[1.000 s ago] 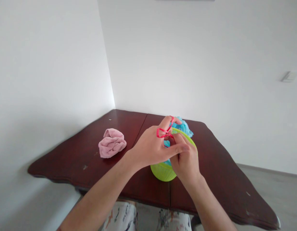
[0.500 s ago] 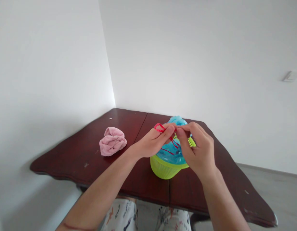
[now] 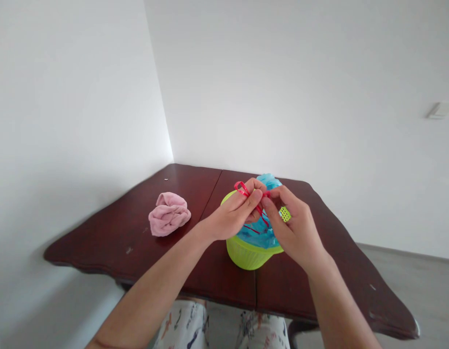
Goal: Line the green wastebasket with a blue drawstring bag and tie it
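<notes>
Both hands meet above a lime-green basket (image 3: 250, 257) with blue plastic bag film (image 3: 259, 237) inside it and bunched up at its far side. My left hand (image 3: 241, 206) pinches a red drawstring (image 3: 240, 187), whose loop stands up over the fingers. From the right, my right hand (image 3: 292, 218) grips the same red string between thumb and fingers, close to the left fingertips. Loose red ends hang down over the blue film. Part of the basket's rim and the exact crossing of the string are hidden by my fingers.
A crumpled pink cloth (image 3: 169, 214) lies to the left on the dark reddish-brown table (image 3: 195, 271). White walls meet behind the table. A white switch plate (image 3: 440, 110) is on the right wall. My legs show below the near edge.
The right fingers have curled in and drawn slightly left toward the left hand. The red loop stands a bit more upright. The pink cloth and basket stay in place.
</notes>
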The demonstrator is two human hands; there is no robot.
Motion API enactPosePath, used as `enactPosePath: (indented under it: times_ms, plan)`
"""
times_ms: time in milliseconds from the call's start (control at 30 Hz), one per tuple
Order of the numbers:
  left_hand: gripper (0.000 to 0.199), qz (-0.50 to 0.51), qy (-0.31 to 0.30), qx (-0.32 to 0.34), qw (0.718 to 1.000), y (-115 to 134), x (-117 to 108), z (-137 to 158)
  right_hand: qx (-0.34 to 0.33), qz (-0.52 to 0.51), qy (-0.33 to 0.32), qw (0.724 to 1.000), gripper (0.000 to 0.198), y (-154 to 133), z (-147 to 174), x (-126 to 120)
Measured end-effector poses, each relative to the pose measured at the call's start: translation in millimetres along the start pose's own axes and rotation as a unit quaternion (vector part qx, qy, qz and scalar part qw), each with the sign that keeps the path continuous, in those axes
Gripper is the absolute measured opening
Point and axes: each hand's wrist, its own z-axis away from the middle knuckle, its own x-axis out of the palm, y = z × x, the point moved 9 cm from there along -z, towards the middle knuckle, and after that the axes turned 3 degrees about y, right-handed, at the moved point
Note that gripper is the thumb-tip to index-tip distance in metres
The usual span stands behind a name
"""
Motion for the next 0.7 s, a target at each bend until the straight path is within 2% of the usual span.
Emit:
enactPosePath:
  times_ms: [133,233,333,500,600,700]
  plan:
    - [0.04,-0.031,0.052,0.031,0.998,3.1,-6.7,-0.1,0.061,-0.103,-0.008,0.993,0.021,8.5,-0.4,4.8]
    - [0.045,-0.048,0.067,0.03,0.996,4.0,-6.3,-0.2,0.054,-0.132,0.03,0.989,0.02,5.0,-2.0,-1.0]
    - [0.055,-0.056,0.048,0.009,0.997,2.3,-2.2,0.4,0.046,-0.117,0.068,0.99,0.022,3.3,-3.9,-8.1]
    - [0.068,-0.058,0.021,-0.02,0.998,-1.6,0.2,2.9,0.035,-0.134,0.017,0.99,0.034,1.5,-7.5,2.8]
    - [0.071,-0.031,0.009,-0.043,0.999,-7.0,-0.6,1.6,-0.001,-0.093,0.088,0.992,0.034,-6.0,-3.7,-10.8]
    - [0.074,0.011,0.044,-0.068,0.997,-12.2,-10.8,-1.1,-0.072,-0.026,0.169,0.983,0.025,-23.7,9.3,-26.4]
